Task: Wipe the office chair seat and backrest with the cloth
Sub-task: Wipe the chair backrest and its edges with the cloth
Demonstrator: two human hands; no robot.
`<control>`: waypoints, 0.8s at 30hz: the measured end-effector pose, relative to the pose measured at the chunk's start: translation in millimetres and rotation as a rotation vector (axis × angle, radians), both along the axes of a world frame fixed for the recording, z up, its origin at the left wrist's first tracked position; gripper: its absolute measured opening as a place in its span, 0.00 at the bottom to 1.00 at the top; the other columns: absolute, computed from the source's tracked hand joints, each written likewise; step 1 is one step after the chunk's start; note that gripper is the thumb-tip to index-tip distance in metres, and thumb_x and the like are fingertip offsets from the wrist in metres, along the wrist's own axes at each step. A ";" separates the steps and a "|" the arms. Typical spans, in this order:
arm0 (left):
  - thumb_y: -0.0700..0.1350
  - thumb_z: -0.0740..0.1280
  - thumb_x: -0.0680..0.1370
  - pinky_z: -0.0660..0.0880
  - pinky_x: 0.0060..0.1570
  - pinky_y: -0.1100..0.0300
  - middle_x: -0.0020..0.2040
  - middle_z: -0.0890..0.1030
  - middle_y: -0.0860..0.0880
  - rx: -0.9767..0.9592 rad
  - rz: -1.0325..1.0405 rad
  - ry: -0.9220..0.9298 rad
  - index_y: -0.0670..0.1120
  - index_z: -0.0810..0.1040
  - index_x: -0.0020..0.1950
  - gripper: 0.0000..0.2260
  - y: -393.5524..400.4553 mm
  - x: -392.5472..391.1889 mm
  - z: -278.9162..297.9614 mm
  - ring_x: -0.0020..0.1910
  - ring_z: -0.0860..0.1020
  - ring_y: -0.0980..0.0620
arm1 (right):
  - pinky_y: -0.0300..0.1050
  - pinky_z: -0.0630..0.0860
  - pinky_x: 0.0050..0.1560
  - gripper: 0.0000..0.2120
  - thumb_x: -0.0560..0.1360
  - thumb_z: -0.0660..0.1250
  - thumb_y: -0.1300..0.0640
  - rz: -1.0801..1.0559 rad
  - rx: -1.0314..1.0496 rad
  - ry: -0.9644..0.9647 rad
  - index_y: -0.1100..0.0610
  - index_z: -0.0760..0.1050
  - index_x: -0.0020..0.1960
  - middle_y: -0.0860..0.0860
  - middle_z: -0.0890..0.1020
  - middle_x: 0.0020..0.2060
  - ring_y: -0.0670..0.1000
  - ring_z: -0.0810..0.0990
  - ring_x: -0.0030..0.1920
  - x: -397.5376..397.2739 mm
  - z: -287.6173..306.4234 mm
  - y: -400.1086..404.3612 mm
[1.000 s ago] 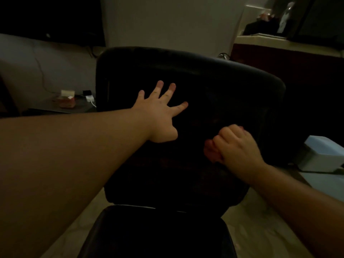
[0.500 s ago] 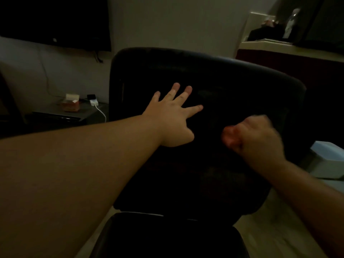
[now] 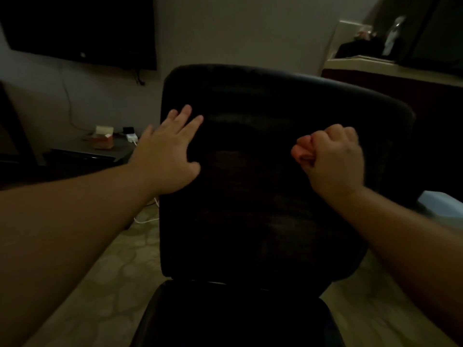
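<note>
The black office chair's backrest (image 3: 263, 209) fills the middle of the view, with the dark seat (image 3: 238, 319) below it. My left hand (image 3: 167, 156) lies flat, fingers straight, on the backrest's upper left edge. My right hand (image 3: 335, 161) is curled into a fist against the upper right part of the backrest. It grips a small pinkish cloth (image 3: 300, 151), and only a bunched bit of the cloth shows at the thumb side.
The room is dim. A low dark table (image 3: 82, 156) at the left carries a small box (image 3: 102, 140) and a white charger (image 3: 131, 137); its cable (image 3: 145, 219) trails on the tiled floor. A dark screen (image 3: 80, 28) hangs on the wall. A counter (image 3: 375, 63) and a pale box (image 3: 441, 204) stand at the right.
My right hand with the cloth has moved up the backrest. My left hand has slid left to the backrest's edge and its fingers are closer together.
</note>
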State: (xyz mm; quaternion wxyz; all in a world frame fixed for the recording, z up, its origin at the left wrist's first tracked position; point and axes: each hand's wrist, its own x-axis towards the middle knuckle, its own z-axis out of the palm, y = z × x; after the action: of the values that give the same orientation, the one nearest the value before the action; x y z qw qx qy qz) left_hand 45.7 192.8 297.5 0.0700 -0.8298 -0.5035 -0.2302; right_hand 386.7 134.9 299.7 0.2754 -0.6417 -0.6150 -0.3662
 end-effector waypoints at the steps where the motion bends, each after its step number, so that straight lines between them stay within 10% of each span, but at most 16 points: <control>1: 0.55 0.67 0.75 0.52 0.81 0.37 0.87 0.41 0.52 -0.018 0.006 0.002 0.57 0.44 0.86 0.45 0.6 -4.8 -4.1 0.85 0.43 0.48 | 0.57 0.76 0.45 0.15 0.77 0.69 0.45 0.073 -0.045 -0.033 0.57 0.77 0.49 0.58 0.76 0.49 0.63 0.74 0.50 -13.7 -7.3 0.8; 5: 0.54 0.66 0.76 0.52 0.82 0.40 0.86 0.40 0.54 -0.065 -0.057 0.009 0.54 0.44 0.86 0.44 1.8 -3.5 -8.3 0.85 0.41 0.51 | 0.57 0.78 0.43 0.14 0.76 0.62 0.43 0.309 -0.353 -0.427 0.53 0.78 0.46 0.55 0.77 0.46 0.62 0.78 0.48 -10.0 -31.9 -2.0; 11: 0.51 0.69 0.74 0.60 0.80 0.45 0.85 0.38 0.60 -0.139 -0.093 -0.039 0.55 0.42 0.86 0.48 5.4 -14.4 -30.0 0.83 0.36 0.59 | 0.56 0.76 0.47 0.15 0.79 0.70 0.44 0.052 0.000 0.023 0.57 0.76 0.49 0.58 0.76 0.49 0.61 0.73 0.51 -27.2 10.4 15.9; 17: 0.49 0.70 0.75 0.58 0.78 0.55 0.84 0.36 0.63 -0.155 -0.149 -0.016 0.57 0.41 0.86 0.48 8.4 -24.4 -31.7 0.82 0.36 0.61 | 0.57 0.79 0.44 0.09 0.76 0.68 0.47 0.320 -0.363 -0.468 0.53 0.78 0.47 0.55 0.76 0.47 0.60 0.76 0.49 -32.1 -12.8 14.8; 21: 0.46 0.71 0.74 0.53 0.76 0.58 0.84 0.36 0.62 -0.188 -0.156 -0.072 0.56 0.41 0.86 0.50 8.1 -22.6 -40.6 0.82 0.35 0.61 | 0.57 0.79 0.48 0.14 0.77 0.72 0.46 0.075 -0.093 -0.179 0.56 0.77 0.51 0.57 0.76 0.50 0.60 0.74 0.52 -41.3 19.8 26.8; 24: 0.45 0.71 0.74 0.55 0.74 0.59 0.84 0.36 0.63 -0.198 -0.182 -0.067 0.57 0.41 0.86 0.50 10.0 -29.5 -43.7 0.82 0.34 0.61 | 0.56 0.78 0.47 0.11 0.74 0.75 0.50 0.302 -0.132 -0.161 0.56 0.78 0.48 0.56 0.77 0.47 0.61 0.76 0.49 -80.6 -15.8 31.9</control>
State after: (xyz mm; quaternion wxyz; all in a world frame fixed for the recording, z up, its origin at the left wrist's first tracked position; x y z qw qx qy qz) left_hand 16.2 202.7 253.8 -0.0504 -0.8666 -0.4487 -0.2124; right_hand 306.1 166.8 284.0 0.2345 -0.5274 -0.7471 -0.3297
